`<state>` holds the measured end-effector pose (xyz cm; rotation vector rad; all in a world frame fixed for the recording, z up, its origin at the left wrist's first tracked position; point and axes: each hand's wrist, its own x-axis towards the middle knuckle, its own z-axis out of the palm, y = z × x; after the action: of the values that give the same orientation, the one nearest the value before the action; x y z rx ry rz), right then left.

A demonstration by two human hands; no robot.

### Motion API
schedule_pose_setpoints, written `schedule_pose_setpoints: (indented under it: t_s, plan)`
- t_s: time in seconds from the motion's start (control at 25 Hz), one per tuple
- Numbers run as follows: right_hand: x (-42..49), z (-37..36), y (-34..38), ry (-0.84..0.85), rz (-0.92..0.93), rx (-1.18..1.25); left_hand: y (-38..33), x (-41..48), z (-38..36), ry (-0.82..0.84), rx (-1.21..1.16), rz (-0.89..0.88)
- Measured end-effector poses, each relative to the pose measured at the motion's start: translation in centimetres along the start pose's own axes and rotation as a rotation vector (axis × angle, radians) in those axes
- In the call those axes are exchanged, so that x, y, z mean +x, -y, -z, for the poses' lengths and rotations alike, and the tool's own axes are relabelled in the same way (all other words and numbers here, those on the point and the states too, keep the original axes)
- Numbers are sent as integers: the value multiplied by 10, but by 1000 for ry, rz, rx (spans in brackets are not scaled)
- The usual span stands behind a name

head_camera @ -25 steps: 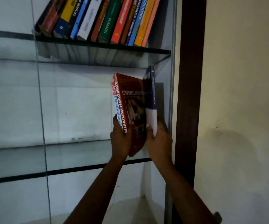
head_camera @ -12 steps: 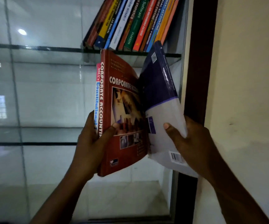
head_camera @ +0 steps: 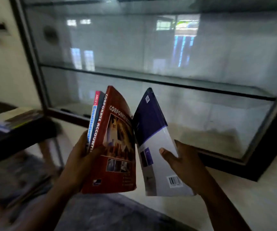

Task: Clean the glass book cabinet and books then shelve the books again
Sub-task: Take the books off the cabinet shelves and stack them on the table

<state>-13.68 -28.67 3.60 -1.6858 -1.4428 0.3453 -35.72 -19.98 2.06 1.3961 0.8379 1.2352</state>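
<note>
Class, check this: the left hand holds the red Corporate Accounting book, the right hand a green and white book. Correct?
No. In the head view the right hand holds a purple and white book, not a green one; the left hand does hold the red Corporate Accounting book.

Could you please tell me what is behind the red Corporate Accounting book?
A second book, held against it in the left hand; only its red, blue and white spine shows. Its covers are hidden by the red book.

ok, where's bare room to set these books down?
Glass shelf and cabinet floor beneath look bare across the view, though a front pane may cover them. Dark table: near edge bare, back corner crowded by a book stack.
</note>
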Motion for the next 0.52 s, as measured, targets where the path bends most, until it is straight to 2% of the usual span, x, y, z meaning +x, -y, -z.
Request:
schedule_pose_setpoints:
  t_s: [0.24, 0.52]
  plan:
    - [26, -157, 55, 385, 47, 6, 34, -36, 159, -372, 90, 147]
    - [107, -344, 109, 591, 169, 19, 54, -10, 323, -724, 126, 225]
